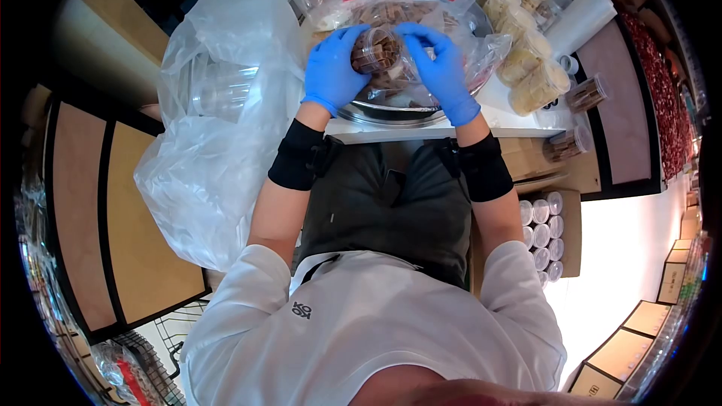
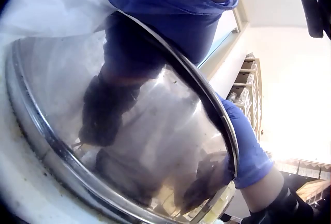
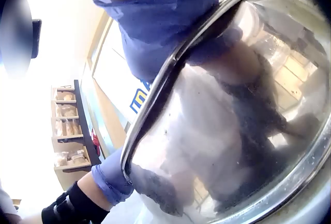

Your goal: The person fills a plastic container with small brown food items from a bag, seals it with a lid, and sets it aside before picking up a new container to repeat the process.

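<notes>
In the head view my blue-gloved left hand (image 1: 335, 68) grips a clear plastic jar (image 1: 377, 51) filled with brown strip-like pieces, tilted over a wide steel bowl (image 1: 395, 116). My right hand (image 1: 442, 75), gloved too, has its fingertips right at the jar's far-right side; whether they pinch a piece I cannot tell. More brown pieces (image 1: 395, 12) lie in a clear plastic bag inside the bowl. Both wrist views show mostly the bowl's shiny outer wall (image 2: 160, 115), with the glove cuffs (image 3: 155, 17) above its rim and the fingers hidden behind it.
Left of the bowl, a large translucent bag (image 1: 218, 143) contains clear jars. Jars of pale pieces (image 1: 538, 86) line the right side, near a roll of clear bags (image 1: 583, 19) and jars of brown pieces (image 1: 587, 94). A carton of lidded jars (image 1: 543, 233) sits lower right.
</notes>
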Motion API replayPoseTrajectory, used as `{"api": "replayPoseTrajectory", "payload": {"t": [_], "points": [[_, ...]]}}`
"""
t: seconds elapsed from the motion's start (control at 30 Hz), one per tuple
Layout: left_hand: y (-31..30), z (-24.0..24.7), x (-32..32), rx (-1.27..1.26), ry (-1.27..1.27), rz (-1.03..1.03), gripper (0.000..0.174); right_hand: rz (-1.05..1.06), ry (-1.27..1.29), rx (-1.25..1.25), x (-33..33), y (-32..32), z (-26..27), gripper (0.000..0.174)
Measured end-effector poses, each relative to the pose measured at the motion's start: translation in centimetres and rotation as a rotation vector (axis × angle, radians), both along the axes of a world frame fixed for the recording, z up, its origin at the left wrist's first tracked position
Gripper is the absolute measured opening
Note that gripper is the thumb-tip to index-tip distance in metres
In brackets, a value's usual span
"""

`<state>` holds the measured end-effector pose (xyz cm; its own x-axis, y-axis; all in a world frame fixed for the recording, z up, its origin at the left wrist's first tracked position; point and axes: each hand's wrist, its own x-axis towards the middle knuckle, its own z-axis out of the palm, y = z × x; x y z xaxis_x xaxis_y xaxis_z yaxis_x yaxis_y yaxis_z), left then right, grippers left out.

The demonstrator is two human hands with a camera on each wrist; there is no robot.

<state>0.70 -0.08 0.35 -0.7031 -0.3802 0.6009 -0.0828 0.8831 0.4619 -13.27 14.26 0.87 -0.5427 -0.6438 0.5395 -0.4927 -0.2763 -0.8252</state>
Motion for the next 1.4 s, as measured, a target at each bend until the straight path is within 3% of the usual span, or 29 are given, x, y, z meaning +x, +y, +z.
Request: {"api": "replayPoseTrajectory", "payload": {"t": [0.13,0.2,0.4,0.83,0.93,1.1,1.23,1.33,1.4], "points": [[0.2,0.1,-0.1,-0.021,0.032,0.007,0.071,-0.068,0.191,0.081,-1.0,0.7,0.4,0.027],[0.1,0.3,-0.2,-0.052,0.029,-0.032,0.069,-0.051,0.51,0.176,-0.8,0.7,0.1,0.026],[0.1,0.4,-0.3,-0.129,-0.024,-0.107,0.066,-0.22,0.705,0.186,-0.6,0.0,-0.9,0.027],[0.0,-0.5,-0.4,-0.101,-0.056,-0.041,0.065,-0.082,0.515,0.131,0.1,0.4,-0.1,0.024],[0.1,-0.1,-0.3,-0.127,-0.057,-0.024,0.068,-0.199,0.55,0.136,-0.3,0.5,-0.4,0.027],[0.2,-0.2,-0.2,-0.135,-0.046,-0.017,0.069,-0.035,0.503,0.138,-0.7,0.6,-0.4,0.035],[0.1,-0.4,-0.3,-0.092,-0.046,-0.021,0.066,-0.049,0.428,0.097,-0.5,0.7,0.0,0.037],[0.1,-0.4,-0.2,-0.091,-0.043,-0.026,0.066,-0.089,0.549,0.114,-0.8,0.5,-0.4,0.039],[-0.1,-0.6,-0.3,-0.112,-0.042,-0.016,0.068,-0.017,0.512,0.192,-0.6,0.3,-0.4,0.041]]}}
